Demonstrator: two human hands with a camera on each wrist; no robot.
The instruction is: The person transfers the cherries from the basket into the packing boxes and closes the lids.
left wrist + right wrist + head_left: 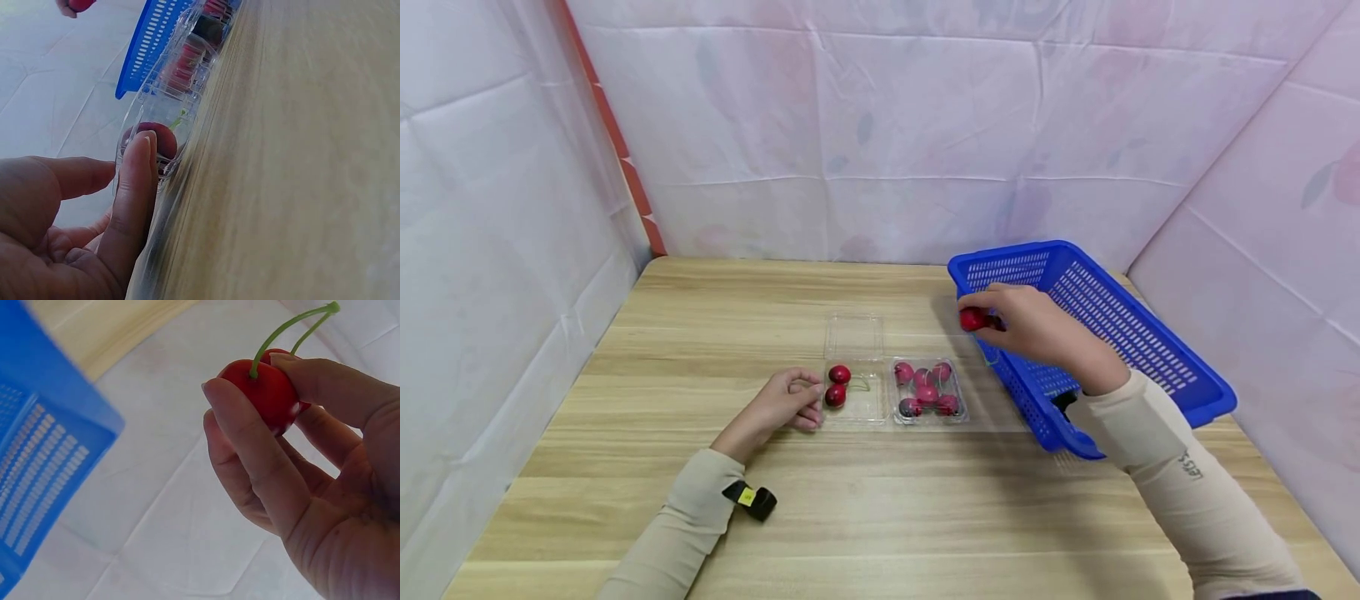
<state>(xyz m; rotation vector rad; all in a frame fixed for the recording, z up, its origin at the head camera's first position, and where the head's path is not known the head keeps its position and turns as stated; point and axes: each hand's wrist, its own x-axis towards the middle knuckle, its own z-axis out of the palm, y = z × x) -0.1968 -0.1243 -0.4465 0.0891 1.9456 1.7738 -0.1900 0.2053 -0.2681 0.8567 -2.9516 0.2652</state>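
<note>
My right hand (1037,329) pinches a pair of red cherries (265,394) joined by a green stem, held up by the near left side of the blue basket (1150,337). At the left edge of an open clear plastic box (868,408), my left hand (786,400) holds the rim between thumb and fingers. Two dark red cherries (837,385) with green stems lie inside this box, and its lid (854,336) is folded back away from me. Beside it on the right, a second clear box (958,408) contains several cherries (927,393).
The blue basket with slotted walls stands at the right of the wooden table (865,500), angled, its near end beneath my right forearm. White printed cloth (887,125) hangs behind the table and along both sides.
</note>
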